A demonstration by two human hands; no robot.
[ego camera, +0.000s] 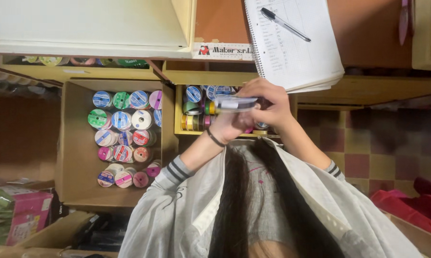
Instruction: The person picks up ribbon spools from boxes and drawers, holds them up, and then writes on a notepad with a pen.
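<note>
Both my hands meet over a yellowish open box of ribbon spools. Between them is a flat ribbon spool with a clear rim, seen edge-on. My left hand, with a dark band on its wrist, grips the spool from below. My right hand curls over its right side from above. My grey striped sleeves, light vest and long dark hair fill the lower middle of the view.
A cardboard box at left holds several upright ribbon spools in blue, green, pink and white. A spiral notebook with a pen lies on the ledge above. Pink packaging sits at lower left and red cloth at lower right.
</note>
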